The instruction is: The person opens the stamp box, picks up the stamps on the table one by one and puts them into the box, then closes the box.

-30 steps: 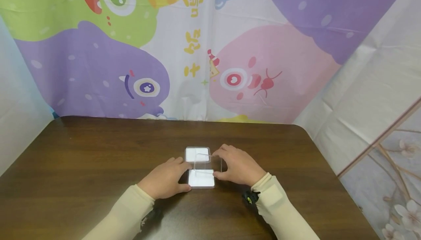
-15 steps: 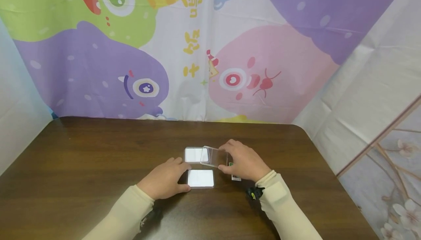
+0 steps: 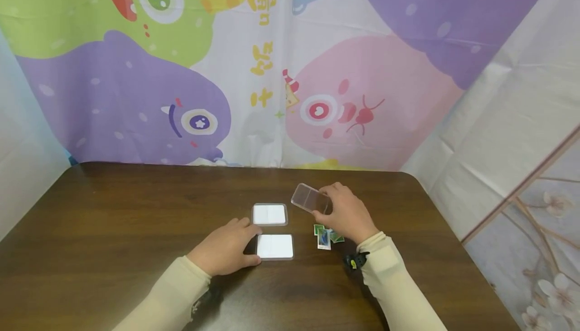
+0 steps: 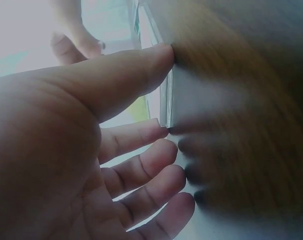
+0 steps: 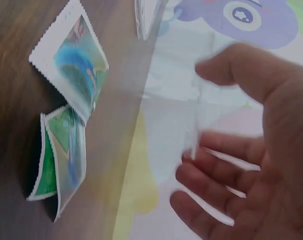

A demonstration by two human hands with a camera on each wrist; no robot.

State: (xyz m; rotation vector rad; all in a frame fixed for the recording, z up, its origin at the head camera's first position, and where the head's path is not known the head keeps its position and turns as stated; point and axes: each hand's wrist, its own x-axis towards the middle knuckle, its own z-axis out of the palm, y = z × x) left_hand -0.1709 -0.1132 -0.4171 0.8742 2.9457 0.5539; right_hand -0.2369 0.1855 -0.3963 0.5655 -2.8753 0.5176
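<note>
My left hand (image 3: 223,248) rests on the table at the left end of a shallow clear plastic box base (image 3: 275,247) with a white insert. Its thumb and index finger hold the box's edges, as the left wrist view shows. Raised over the table, my right hand (image 3: 347,213) pinches a clear plastic lid (image 3: 306,197) between thumb and fingers, the lid tilted. Below that hand lie several postage stamps (image 3: 323,239) with perforated edges, green and blue; in the right wrist view some stamps (image 5: 66,155) overlap and curl.
A second clear box (image 3: 269,214) with white inside lies just behind the first. Both are on a dark brown wooden table (image 3: 149,210). A cartoon-printed curtain (image 3: 254,134) hangs along the table's back edge, with pale cloth at both sides.
My right hand has carried the clear lid from above the boxes off to the right and farther back, uncovering both boxes and the stamps. The left hand has stayed put.
</note>
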